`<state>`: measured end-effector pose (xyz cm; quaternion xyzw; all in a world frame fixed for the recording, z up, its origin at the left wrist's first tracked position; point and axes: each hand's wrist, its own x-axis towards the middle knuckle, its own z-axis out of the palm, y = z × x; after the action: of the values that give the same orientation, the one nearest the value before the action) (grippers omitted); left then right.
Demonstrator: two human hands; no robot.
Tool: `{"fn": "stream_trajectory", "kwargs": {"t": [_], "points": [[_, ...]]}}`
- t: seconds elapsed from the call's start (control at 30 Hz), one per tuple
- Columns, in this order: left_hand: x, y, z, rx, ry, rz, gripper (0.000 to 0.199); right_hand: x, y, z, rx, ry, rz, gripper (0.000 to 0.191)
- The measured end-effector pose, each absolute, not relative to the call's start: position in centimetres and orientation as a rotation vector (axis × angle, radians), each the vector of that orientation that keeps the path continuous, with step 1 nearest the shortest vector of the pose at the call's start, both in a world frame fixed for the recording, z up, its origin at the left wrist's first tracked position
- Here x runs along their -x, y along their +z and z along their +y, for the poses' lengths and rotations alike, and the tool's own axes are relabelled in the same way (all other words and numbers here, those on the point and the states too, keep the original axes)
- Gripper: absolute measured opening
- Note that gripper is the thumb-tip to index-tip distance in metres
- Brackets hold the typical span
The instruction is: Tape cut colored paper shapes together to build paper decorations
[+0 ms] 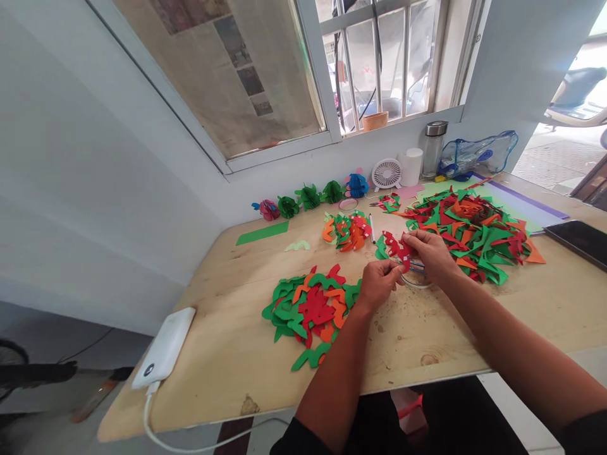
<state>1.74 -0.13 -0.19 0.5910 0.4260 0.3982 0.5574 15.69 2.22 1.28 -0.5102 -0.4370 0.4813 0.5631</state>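
Note:
Between my two hands is a red paper cut-out (397, 248) with a wavy edge and small white squares on it. My left hand (380, 284) pinches its lower end, fingers closed. Fingertips of my right hand (430, 253) grip its upper right edge. A green cut-out (380, 248) shows just behind the red one. Under my hands lies something thin and bluish, mostly covered, beside a white cable (417, 286). Left of my left forearm, a loose pile of green, red and orange cut-outs (317, 306) is partly hidden by the arm.
A heap of paper scraps (474, 230) lies on the right, near a black phone (578, 240). Behind my hands are a smaller cut-out pile (348, 230) and a pen (372, 229). Paper figures (309, 197), a fan (386, 174) and a bottle (434, 151) line the wall. A power bank (164, 347) sits left.

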Motion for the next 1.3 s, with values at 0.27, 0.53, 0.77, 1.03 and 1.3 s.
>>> {"fn": "stream_trajectory", "kwargs": {"t": [0.27, 0.53, 0.77, 1.03, 1.3], "points": [[-1.6, -0.5, 0.3, -1.322, 0.93, 1.006, 0.026, -16.0, 1.2, 2.4, 1.062, 1.307, -0.933, 0.035], [-0.3, 0.1, 1.1, -1.035, 1.052, 1.087, 0.031, -16.5, 1.0, 2.8, 1.103, 1.225, -0.895, 0.038], [1.9, 3.0, 5.9, -0.788, 1.052, 1.17, 0.03, -16.4, 0.6, 2.8, 1.111, 1.238, -0.954, 0.038], [1.8, 2.0, 5.4, -0.751, 1.174, 1.32, 0.035, -16.1, 0.6, 2.7, 1.15, 1.143, -1.117, 0.036], [-0.3, 2.4, 0.4, -1.719, 1.405, 1.387, 0.041, -14.5, 0.2, 1.4, 1.334, 0.092, -2.019, 0.03]]}}
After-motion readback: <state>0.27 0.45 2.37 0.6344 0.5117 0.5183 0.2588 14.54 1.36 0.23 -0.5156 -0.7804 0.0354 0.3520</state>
